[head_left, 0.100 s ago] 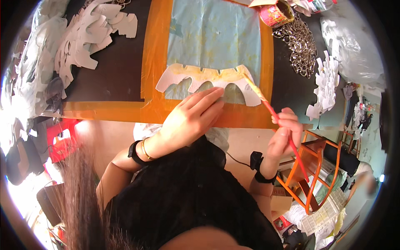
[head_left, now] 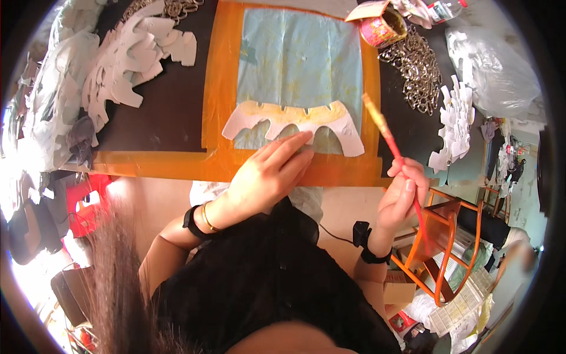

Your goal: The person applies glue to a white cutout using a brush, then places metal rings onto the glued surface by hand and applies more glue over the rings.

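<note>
A white scalloped cut piece (head_left: 293, 122) lies on the pale blue sheet (head_left: 300, 59), its notched far edge coated with yellowish paste. My left hand (head_left: 274, 168) lies at its near edge, fingers stretched out, fingertips touching the piece by its middle arches. In my right hand (head_left: 405, 192) is a red-handled brush (head_left: 389, 137), gripped partway down the handle. The brush's yellow-smeared tip points up and to the left, off to the right of the piece and apart from it.
Orange tape (head_left: 135, 162) borders the sheet and table edge. White cut pieces (head_left: 118, 71) pile at the left, more (head_left: 454, 124) at the right. A paste-smeared tin (head_left: 382, 30) stands at the far right beside metal rings (head_left: 420, 74). An orange-framed chair (head_left: 445, 248) stands at lower right.
The brush has lifted off the piece's right end and swung up and to the right. My left hand stays at the piece. The whole view has shifted slightly.
</note>
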A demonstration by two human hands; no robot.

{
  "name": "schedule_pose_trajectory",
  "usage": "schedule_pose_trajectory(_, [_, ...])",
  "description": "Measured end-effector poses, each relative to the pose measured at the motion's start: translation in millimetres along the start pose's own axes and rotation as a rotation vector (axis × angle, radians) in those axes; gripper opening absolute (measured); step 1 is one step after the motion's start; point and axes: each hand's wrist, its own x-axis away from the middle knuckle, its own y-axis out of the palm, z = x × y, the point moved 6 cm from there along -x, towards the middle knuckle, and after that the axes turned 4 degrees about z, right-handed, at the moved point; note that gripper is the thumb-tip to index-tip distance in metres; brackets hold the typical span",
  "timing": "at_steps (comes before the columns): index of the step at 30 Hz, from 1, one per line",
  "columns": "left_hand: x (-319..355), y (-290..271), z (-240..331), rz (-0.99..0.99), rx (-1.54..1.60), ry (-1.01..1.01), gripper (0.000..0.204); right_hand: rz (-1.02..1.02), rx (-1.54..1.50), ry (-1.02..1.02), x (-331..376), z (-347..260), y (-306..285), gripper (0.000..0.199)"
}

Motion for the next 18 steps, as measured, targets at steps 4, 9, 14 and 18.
schedule_pose_trajectory(4, [-3.0, -10.2, 2.3, 0.015, 0.118, 0.055, 0.029, -0.087, 0.013, 0.038, -13.7, 2.1, 14.5, 0.021])
schedule_pose_trajectory(9, [-2.4, -56.0, -14.0, 0.117, -0.063, -0.082, 0.023, -0.314, 0.476, -0.089, -37.4, -2.5, 35.5, 0.021])
schedule_pose_trajectory(14, [16.9, -91.6, -55.5, 0.213, -0.261, -0.304, 0.010, -0.473, 0.661, -0.220, -40.1, 10.1, 42.7, 0.028])
schedule_pose_trajectory(18, [26.3, -90.8, -64.3, 0.161, -0.281, -0.353, 0.012, -0.509, 0.794, -0.279, -27.0, 18.9, 56.3, 0.031])
